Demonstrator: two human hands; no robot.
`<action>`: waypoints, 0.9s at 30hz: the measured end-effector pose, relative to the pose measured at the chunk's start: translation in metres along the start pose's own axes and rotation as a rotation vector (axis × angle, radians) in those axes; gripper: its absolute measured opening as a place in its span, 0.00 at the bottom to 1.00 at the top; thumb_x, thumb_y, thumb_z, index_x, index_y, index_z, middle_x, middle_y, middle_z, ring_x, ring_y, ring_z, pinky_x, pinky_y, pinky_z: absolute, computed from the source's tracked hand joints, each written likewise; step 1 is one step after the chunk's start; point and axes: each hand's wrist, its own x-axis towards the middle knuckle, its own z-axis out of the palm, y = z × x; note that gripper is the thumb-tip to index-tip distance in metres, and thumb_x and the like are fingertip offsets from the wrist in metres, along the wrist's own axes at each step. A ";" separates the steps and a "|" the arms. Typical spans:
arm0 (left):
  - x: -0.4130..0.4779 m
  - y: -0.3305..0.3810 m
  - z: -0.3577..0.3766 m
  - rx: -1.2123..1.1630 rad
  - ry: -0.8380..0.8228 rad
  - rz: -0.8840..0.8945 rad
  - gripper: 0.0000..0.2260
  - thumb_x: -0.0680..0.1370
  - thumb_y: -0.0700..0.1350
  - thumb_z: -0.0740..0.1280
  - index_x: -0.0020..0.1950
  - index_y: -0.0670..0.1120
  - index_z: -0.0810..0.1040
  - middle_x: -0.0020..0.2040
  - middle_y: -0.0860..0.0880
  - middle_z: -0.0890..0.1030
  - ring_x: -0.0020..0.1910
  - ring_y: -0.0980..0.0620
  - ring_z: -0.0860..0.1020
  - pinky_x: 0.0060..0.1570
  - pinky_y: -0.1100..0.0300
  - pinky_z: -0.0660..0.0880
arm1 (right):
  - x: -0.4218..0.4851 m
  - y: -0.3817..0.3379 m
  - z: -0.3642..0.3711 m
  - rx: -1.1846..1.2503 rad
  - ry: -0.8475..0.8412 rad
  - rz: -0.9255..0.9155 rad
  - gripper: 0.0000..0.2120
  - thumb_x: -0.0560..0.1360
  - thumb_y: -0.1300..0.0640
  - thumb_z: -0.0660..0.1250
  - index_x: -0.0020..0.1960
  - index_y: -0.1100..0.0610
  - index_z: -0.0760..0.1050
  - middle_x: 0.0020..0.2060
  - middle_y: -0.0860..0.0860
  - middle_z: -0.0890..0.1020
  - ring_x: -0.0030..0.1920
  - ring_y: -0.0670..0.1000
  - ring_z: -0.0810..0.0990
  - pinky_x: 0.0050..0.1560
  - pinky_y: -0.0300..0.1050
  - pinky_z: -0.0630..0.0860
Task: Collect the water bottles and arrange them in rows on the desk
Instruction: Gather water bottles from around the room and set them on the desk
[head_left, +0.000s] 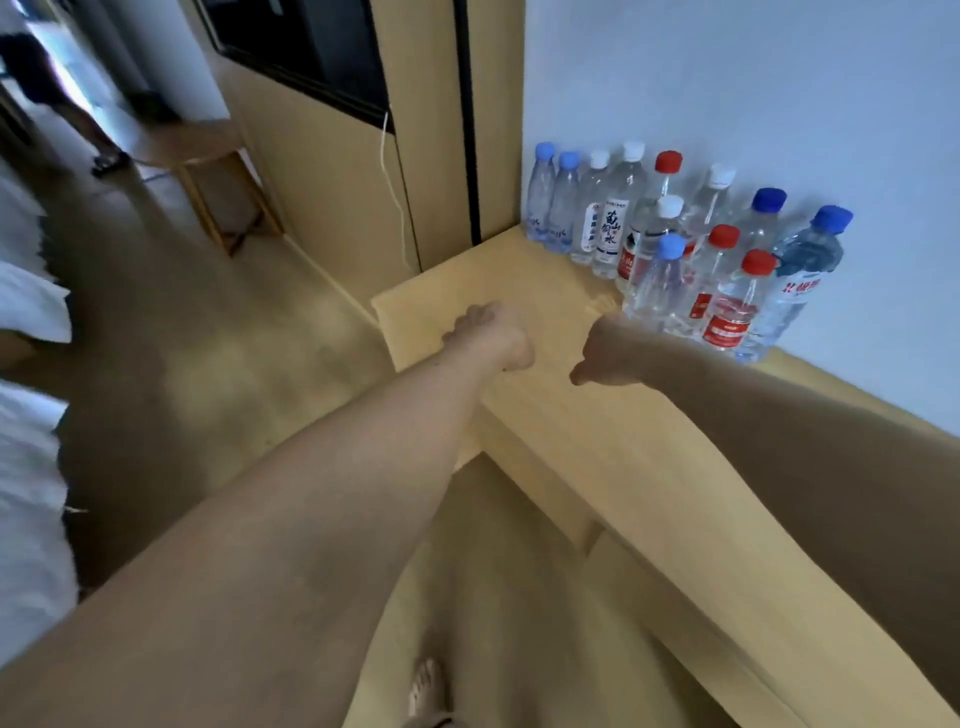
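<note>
1. Fingers (602, 306) of the right hand (610, 353) reach out straight with the thumb splayed away, and they hold nothing. Their tips are blurred at the front edge of the bottle group, so I cannot tell whether they touch it.
2. The left hand (491, 338), to the left of the group and apart from it, is curled into a loose fist with nothing in it.
3. The water bottles (670, 249) stand upright and packed close. A long row at the group's back lines the wall (727, 104), and a shorter, less even row stands in front. The desk (571, 431) lies bare before the group.
4. Collecting looks largely done; the step in hand seems to be straightening the rows.
5. The next move likely calls for a low, gentle hold on the light-blue-capped bottle (660, 291) at the group's front, since crowded neighbours could topple.
</note>
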 end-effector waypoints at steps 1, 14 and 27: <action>-0.008 -0.017 -0.002 -0.021 0.005 -0.034 0.23 0.74 0.47 0.69 0.67 0.44 0.71 0.63 0.44 0.74 0.62 0.43 0.74 0.62 0.50 0.73 | -0.005 -0.015 0.005 -0.014 -0.012 -0.036 0.19 0.75 0.49 0.68 0.57 0.63 0.74 0.46 0.54 0.71 0.46 0.54 0.70 0.41 0.43 0.68; -0.166 -0.234 -0.035 -0.139 0.152 -0.499 0.19 0.70 0.48 0.75 0.58 0.43 0.78 0.58 0.43 0.79 0.58 0.44 0.78 0.59 0.49 0.76 | -0.121 -0.213 0.081 -0.091 -0.207 -0.508 0.16 0.75 0.59 0.66 0.32 0.59 0.64 0.31 0.52 0.68 0.30 0.50 0.68 0.28 0.40 0.63; -0.458 -0.395 0.001 -0.314 0.280 -0.804 0.19 0.74 0.44 0.72 0.63 0.40 0.74 0.59 0.42 0.77 0.59 0.43 0.77 0.60 0.51 0.76 | -0.376 -0.332 0.207 -0.262 -0.305 -0.895 0.16 0.70 0.59 0.69 0.31 0.57 0.63 0.29 0.53 0.69 0.27 0.53 0.67 0.27 0.40 0.62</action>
